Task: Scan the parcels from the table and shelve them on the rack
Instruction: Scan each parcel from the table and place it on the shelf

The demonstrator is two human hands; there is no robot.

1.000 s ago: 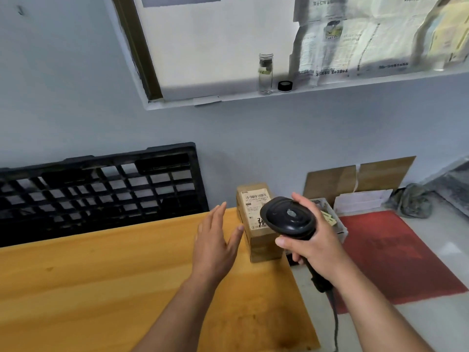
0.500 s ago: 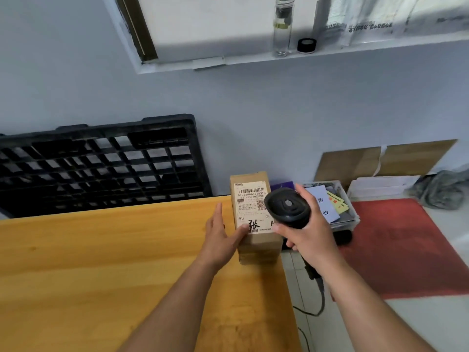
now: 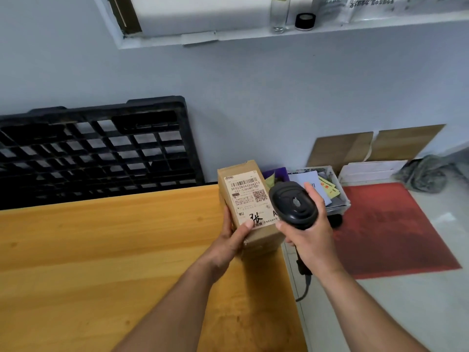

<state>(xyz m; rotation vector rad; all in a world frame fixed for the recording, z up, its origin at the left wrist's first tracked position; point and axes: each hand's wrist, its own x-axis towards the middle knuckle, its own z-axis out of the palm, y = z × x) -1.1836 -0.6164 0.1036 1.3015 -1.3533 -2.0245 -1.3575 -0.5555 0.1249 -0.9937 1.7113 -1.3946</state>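
A small brown cardboard parcel (image 3: pixel 245 199) with a white barcode label on top is at the far right corner of the yellow wooden table (image 3: pixel 106 250). My left hand (image 3: pixel 232 236) grips its near left end, thumb on the label, and tilts it up off the table. My right hand (image 3: pixel 305 236) holds a black handheld barcode scanner (image 3: pixel 293 204) just right of the parcel, its head close to the label. The scanner's cable hangs down below my right wrist. No rack shows in this view.
A black plastic pallet (image 3: pixel 96 151) leans on the wall behind the table. On the floor to the right lie a white bin of papers (image 3: pixel 335 191), a red mat (image 3: pixel 396 227), flat cardboard (image 3: pixel 375 146) and a grey rag (image 3: pixel 426 174). A ledge above holds a glass bottle (image 3: pixel 279 13).
My left hand went from open beside the parcel to gripping and tilting it up. My right hand brought the scanner closer to the label. The view tipped downward.
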